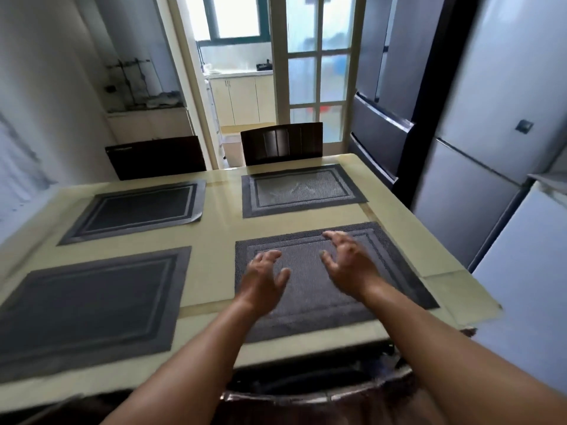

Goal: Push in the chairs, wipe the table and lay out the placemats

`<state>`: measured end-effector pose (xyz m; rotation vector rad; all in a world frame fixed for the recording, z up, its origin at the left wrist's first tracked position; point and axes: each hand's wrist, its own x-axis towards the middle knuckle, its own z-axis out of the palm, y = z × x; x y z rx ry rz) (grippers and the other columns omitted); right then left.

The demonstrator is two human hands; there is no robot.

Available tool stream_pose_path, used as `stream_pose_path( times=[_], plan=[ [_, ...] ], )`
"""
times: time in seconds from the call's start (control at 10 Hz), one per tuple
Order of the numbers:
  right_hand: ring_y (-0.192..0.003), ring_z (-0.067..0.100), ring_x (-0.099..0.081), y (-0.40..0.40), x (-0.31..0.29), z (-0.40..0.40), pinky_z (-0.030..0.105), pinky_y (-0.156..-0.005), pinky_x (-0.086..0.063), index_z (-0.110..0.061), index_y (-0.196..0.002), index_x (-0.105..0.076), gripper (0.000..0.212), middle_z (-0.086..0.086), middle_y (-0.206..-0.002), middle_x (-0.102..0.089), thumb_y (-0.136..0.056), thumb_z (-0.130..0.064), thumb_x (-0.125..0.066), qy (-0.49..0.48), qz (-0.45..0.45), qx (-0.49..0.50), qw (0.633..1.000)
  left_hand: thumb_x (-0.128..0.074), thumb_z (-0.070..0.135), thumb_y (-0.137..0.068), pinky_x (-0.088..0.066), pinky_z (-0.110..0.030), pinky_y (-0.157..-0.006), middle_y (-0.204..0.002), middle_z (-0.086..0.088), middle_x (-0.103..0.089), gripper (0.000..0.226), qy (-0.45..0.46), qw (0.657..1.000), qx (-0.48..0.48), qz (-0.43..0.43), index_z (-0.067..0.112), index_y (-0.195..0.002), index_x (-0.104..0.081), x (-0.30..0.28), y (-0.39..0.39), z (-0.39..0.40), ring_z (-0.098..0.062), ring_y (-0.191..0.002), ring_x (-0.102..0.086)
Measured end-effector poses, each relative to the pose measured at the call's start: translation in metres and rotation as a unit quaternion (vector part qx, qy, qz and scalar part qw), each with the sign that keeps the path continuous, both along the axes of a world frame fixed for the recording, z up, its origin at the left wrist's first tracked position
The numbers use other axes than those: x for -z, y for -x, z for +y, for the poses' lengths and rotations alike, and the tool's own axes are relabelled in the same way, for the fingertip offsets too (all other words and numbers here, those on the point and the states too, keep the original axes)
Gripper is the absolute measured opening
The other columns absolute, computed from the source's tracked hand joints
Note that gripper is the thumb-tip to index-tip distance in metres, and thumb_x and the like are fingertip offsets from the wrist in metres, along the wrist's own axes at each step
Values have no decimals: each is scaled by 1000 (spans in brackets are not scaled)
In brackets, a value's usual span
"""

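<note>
Reaching over the near right mat (306, 289), the left hand (264, 279) and right hand (346, 259) are spread, holding nothing. Four gray mats lie at the table's (221, 240) corners.

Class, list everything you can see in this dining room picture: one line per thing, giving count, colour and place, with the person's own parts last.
placemats: four, dark grey, two rows on the table
table: one, cream, centre
chairs: two dark brown at far side, a third at near edge
refrigerators: silver-grey, right wall
glass door: one, cream frame, behind table
left hand: fingers spread above near-right placemat
right hand: fingers spread above same placemat
</note>
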<state>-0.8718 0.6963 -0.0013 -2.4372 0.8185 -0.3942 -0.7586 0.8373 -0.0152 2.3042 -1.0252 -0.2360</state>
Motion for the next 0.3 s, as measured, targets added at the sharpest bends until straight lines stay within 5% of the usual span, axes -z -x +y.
stream_pose_path(
  times=[0.2, 0.3],
  plan=[
    [-118, 25, -53, 24, -74, 103, 27, -92, -39, -9, -128, -53, 39, 12, -127, -58, -97, -31, -47, 54, -222, 32, 973, -49, 26, -94, -46, -25, -80, -104, -10, -66, 29, 180, 983, -18, -25, 7, -114, -59, -91, 40, 87, -20, -93, -60],
    [-100, 20, -60, 34, -115, 143, 27, -83, -44, -10, -119, -58, 34, 9, -110, -64, -96, -33, -48, -22, -307, 53, 950, -49, 25, -94, -47, -27, -75, -88, -2, -60, 22, 260, 965, -17, -13, 9, -105, -60, -127, 55, 120, -19, -85, -58]
  ],
)
